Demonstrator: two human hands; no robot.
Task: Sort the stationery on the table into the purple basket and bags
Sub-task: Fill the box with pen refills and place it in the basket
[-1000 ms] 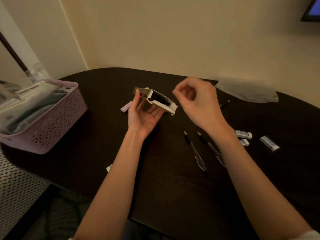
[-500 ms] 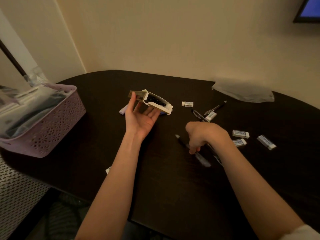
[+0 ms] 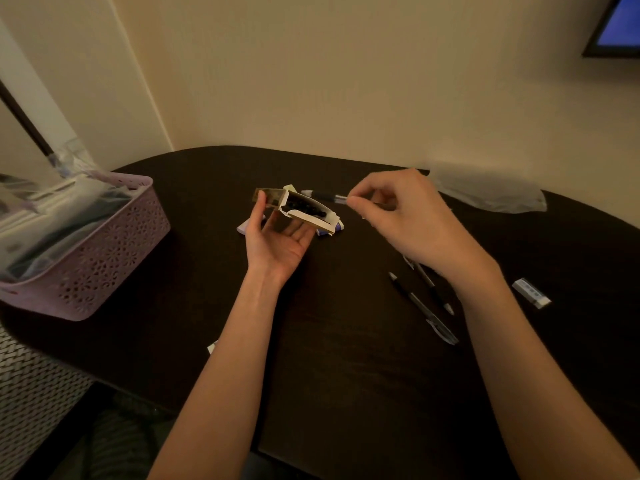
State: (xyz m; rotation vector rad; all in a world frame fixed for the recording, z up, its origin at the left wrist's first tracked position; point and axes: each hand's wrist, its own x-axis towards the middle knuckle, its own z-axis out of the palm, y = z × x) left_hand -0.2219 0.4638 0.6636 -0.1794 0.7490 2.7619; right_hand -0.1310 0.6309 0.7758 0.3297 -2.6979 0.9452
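1. the left hand [image 3: 277, 244] lies palm up above the dark table [image 3: 346, 375], fingers curled round an open white pen box [image 3: 304, 211] with dark pens inside.
2. the right hand [image 3: 412, 223] pinches a black pen [image 3: 325, 196] by its end, the pen level just behind the box.
3. two more pens [image 3: 424, 304] and an eraser [image 3: 531, 293] lie on the table to the right.
4. the purple basket [image 3: 104, 258], with bags in it, sits at the table's left edge; a clear bag [image 3: 485, 190] lies at the far right.

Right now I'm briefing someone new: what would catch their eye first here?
Mid-table, the left hand holds an open white box while the right hand pinches a pen at its mouth. At the left edge sits a purple basket; two pens lie on the right.
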